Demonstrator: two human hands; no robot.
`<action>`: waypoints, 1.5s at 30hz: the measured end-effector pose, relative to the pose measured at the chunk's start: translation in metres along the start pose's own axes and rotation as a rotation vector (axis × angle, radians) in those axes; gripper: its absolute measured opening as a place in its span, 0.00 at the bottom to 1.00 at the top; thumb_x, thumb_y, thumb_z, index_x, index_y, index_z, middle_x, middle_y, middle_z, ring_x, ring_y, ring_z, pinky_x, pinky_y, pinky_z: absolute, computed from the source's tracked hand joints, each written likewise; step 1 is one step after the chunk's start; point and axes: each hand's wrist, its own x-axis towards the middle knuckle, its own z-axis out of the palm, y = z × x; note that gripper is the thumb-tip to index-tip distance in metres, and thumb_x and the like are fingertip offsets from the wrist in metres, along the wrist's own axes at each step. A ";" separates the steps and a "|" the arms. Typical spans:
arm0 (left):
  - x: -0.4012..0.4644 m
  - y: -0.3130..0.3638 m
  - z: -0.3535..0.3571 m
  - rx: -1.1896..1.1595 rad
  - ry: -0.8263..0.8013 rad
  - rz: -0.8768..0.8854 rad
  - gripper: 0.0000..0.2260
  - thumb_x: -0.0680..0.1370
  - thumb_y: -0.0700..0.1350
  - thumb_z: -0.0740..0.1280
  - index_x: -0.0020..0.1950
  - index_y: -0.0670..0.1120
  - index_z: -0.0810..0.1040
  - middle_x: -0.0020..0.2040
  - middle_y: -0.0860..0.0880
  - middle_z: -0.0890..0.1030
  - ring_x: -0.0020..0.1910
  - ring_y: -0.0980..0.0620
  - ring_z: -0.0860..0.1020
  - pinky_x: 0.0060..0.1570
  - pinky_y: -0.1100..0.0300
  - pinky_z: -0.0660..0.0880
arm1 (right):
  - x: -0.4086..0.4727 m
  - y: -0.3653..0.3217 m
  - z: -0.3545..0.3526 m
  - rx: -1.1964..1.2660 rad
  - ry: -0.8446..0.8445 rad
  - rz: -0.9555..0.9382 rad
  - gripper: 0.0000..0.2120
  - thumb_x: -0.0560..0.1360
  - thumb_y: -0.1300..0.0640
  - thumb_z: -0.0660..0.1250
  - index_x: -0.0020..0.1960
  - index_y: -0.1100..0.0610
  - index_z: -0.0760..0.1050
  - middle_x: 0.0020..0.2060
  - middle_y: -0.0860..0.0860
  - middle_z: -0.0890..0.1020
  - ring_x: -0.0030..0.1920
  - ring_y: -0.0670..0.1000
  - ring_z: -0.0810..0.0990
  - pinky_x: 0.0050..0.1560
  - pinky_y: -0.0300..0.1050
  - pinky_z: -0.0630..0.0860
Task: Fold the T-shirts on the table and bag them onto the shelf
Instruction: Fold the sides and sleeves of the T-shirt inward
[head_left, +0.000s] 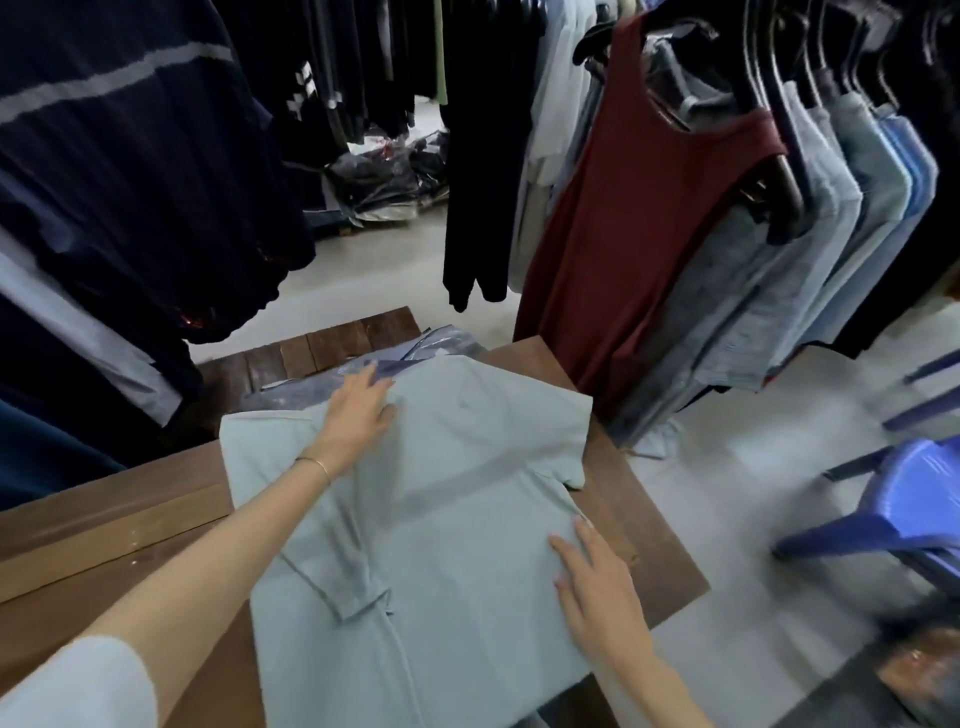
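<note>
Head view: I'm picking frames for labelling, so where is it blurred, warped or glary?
Head view: the pale green T-shirt and both hands stay fairly sharp; the blue plastic chair and the lower right corner smear with motion blur; the hanging clothes bow outward from wide-angle distortion; slight glare on the wooden table.

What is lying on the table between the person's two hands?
Only the pale green T-shirt. In the head view, the left hand and right hand both rest flat on it, and nothing else sits on the cloth between them.
</note>
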 end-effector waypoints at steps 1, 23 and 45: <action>0.011 0.017 0.003 -0.005 -0.018 0.062 0.19 0.78 0.43 0.64 0.69 0.42 0.71 0.75 0.40 0.63 0.71 0.39 0.65 0.67 0.48 0.63 | -0.003 0.005 -0.004 0.010 0.001 0.028 0.18 0.74 0.49 0.56 0.63 0.49 0.69 0.65 0.57 0.75 0.63 0.58 0.77 0.52 0.52 0.79; 0.087 0.151 0.056 0.280 -0.213 0.364 0.31 0.75 0.29 0.61 0.74 0.50 0.62 0.61 0.41 0.68 0.57 0.41 0.72 0.51 0.51 0.72 | -0.022 0.028 -0.017 0.421 -0.023 0.070 0.15 0.75 0.61 0.62 0.59 0.47 0.70 0.55 0.38 0.70 0.55 0.38 0.67 0.50 0.31 0.69; 0.025 0.062 -0.021 -0.397 0.014 0.185 0.07 0.74 0.33 0.62 0.44 0.45 0.73 0.40 0.46 0.80 0.38 0.42 0.80 0.39 0.56 0.74 | -0.075 -0.017 -0.036 0.738 -0.228 0.235 0.08 0.75 0.59 0.69 0.47 0.50 0.70 0.26 0.42 0.72 0.28 0.43 0.70 0.32 0.32 0.64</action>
